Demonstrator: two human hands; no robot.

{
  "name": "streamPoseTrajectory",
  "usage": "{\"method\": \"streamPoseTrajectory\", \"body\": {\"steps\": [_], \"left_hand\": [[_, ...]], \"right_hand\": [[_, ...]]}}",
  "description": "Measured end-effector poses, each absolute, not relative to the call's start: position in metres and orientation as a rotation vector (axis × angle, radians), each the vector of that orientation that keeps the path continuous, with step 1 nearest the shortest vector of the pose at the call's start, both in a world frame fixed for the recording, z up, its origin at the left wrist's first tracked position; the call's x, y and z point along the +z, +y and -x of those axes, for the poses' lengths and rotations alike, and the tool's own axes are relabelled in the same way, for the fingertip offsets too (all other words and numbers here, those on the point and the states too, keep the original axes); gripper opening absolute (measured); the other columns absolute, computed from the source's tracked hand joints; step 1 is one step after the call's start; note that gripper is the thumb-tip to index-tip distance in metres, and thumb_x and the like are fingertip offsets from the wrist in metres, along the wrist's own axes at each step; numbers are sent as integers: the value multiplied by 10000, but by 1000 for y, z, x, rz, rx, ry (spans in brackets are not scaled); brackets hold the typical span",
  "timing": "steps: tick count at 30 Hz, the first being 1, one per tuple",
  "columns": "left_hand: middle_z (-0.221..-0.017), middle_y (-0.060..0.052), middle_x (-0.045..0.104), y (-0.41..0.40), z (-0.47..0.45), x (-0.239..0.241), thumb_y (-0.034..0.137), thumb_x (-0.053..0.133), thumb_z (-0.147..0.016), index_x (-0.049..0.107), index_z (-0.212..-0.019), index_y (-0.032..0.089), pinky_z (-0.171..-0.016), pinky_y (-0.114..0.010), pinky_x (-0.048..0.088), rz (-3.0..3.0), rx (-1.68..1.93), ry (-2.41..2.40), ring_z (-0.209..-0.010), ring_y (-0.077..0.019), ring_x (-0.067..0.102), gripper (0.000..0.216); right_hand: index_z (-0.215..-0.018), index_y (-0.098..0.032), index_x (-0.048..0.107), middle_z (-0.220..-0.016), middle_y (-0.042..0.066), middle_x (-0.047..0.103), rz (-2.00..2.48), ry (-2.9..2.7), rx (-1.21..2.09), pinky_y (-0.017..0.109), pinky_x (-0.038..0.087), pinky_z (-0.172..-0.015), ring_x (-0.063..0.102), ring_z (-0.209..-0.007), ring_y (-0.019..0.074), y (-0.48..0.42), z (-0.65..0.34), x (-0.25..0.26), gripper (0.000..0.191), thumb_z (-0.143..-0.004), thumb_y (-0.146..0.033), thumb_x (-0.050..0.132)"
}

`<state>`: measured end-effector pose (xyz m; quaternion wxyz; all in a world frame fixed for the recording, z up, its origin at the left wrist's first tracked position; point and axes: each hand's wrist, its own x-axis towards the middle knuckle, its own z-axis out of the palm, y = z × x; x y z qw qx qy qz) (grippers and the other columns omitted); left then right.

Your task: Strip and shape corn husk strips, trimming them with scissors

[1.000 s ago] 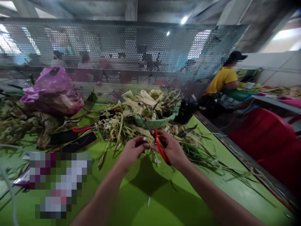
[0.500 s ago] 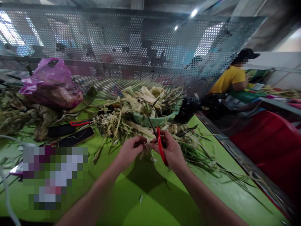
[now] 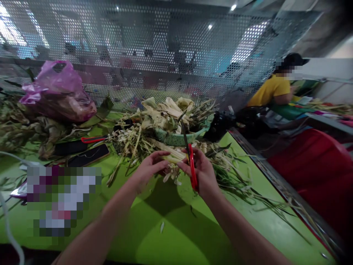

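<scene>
My right hand (image 3: 204, 171) is closed around red-handled scissors (image 3: 193, 169), their dark blades pointing up and away. Its fingertips also meet the right end of a pale green plant stalk (image 3: 176, 158). At the stalk's other end, my left hand (image 3: 150, 167) has its thumb and forefinger curled about it. Just below the fingertips hang or lie small whitish plant scraps (image 3: 172, 173); which of the two I cannot tell. Behind both hands, a light green basket (image 3: 176, 138) carries a heap of dry, pale husks and stalks (image 3: 168, 119).
Loose trimmings (image 3: 132, 145) and green leaves (image 3: 224, 176) surround the basket. To the left are a phone-like dark slab (image 3: 88, 155), a red-edged cutter (image 3: 93, 139) and a pink plastic bag (image 3: 60, 95). A perforated metal screen (image 3: 154, 48) stands behind; a red chair (image 3: 314, 165) is right.
My hands have shifted slightly away from me, and the left fingers have spread from a tight pinch. A pale green stalk now shows between the hands. The scissors have turned more upright.
</scene>
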<state>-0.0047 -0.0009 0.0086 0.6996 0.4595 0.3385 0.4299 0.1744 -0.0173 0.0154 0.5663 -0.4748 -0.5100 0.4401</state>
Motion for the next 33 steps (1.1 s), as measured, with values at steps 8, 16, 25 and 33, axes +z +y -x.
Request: {"method": "streamPoseTrajectory", "body": {"steps": [8, 16, 25, 33], "left_hand": [[-1265, -134, 548, -9, -7, -3, 329, 705, -736, 554, -1201, 203, -903, -380, 448, -932, 840, 533, -1105, -251, 556, 506], [-1499, -91, 289, -12, 6, 11, 187, 811, -572, 332, -1408, 332, -1070, -433, 281, -1313, 654, 371, -1350, -287, 298, 974], [-1168, -96, 589, -10, -4, 8, 250, 789, -632, 552, -1213, 221, -876, -314, 427, -1244, 841, 607, -1032, -203, 544, 628], [-809, -52, 650, -5, -13, -4, 394, 725, -695, 666, -874, 137, -644, -223, 404, -1139, 971, 817, -710, -124, 552, 319]], "right_hand": [[-1002, -277, 555, -751, -49, 510, 1019, -979, 1018, 207, 417, -488, 484, -545, 85, -25, -174, 25, 395, -662, -221, 749], [-1017, -281, 553, -748, -42, 550, 984, -852, 1057, 220, 469, -528, 545, -579, 101, -25, -175, 25, 420, -653, -270, 763], [-1000, -284, 552, -728, -47, 539, 995, -784, 1086, 205, 431, -480, 525, -553, 94, -22, -170, 16, 422, -642, -252, 773], [-1003, -274, 556, -753, -25, 518, 1075, -969, 1043, 238, 457, -524, 520, -581, 112, -28, -162, 16, 406, -652, -291, 759]]}}
